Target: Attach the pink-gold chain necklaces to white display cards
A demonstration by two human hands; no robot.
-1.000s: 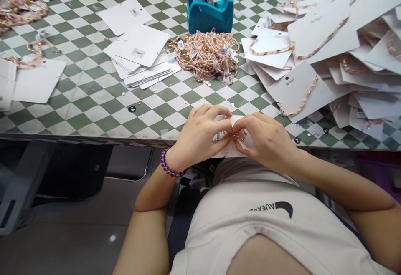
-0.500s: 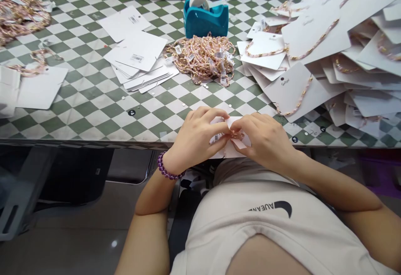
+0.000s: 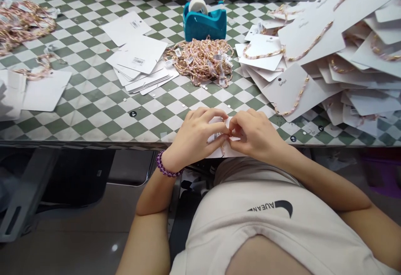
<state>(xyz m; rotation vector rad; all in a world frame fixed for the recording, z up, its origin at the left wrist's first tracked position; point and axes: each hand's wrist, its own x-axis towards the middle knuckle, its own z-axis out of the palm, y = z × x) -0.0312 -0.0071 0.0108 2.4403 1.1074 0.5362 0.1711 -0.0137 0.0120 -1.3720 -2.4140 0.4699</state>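
Note:
At the table's front edge my left hand (image 3: 200, 135) and my right hand (image 3: 255, 135) meet fingertip to fingertip over a white card (image 3: 234, 154). Both hands are closed in a pinch on a small pink and gold beaded strand (image 3: 232, 133), mostly hidden by the fingers. Part of a barcode label shows on the card under my left fingers. Beyond my hands lies a heap of pink and gold beaded strands (image 3: 203, 62), just in front of a teal tape dispenser (image 3: 205, 25).
Left of the heap is a stack of blank white cards (image 3: 145, 54). Cards with beaded strands (image 3: 286, 89) pile up on the right. Another strand heap (image 3: 26, 24) and more cards (image 3: 45, 91) lie at far left.
My right hand's thumb and forefinger have curled in closer to my left fingertips, and the beads between them show less. The view has shifted slightly.

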